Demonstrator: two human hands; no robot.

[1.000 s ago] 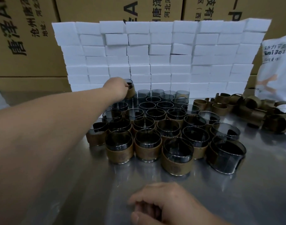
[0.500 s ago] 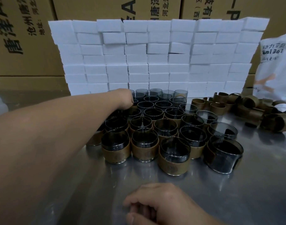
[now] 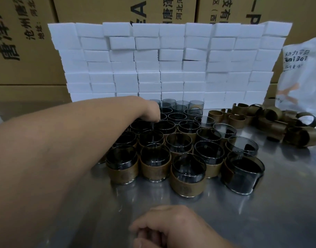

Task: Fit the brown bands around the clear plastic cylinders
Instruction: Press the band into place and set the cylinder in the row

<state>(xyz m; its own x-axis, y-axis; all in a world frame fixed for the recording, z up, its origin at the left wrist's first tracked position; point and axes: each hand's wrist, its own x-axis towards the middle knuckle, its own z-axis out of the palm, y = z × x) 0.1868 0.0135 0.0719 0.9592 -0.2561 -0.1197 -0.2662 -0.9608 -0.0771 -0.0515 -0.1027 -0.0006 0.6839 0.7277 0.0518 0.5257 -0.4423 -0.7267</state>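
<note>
Several clear plastic cylinders with brown bands stand packed together on the steel table (image 3: 272, 215); one at the front (image 3: 188, 176) wears its band low. Bare cylinders (image 3: 196, 104) stand at the back of the cluster. Loose brown bands (image 3: 269, 119) lie in a heap at the right. My left hand (image 3: 150, 110) reaches over the cluster's far left part, its fingers curled down onto a banded cylinder that the hand mostly hides. Near the bottom edge my right hand (image 3: 171, 228) rests on the table, fingers loosely curled, with nothing seen in it.
A wall of white foam blocks (image 3: 171, 65) rises just behind the cluster. Cardboard boxes (image 3: 24, 42) stand behind that. A white printed bag (image 3: 302, 74) leans at the far right. One cylinder (image 3: 243, 172) at the front right has its band gaping open.
My left hand has come down from above the back row, bringing the banded cylinder into the cluster's far left part. The right hand has stayed where it was.
</note>
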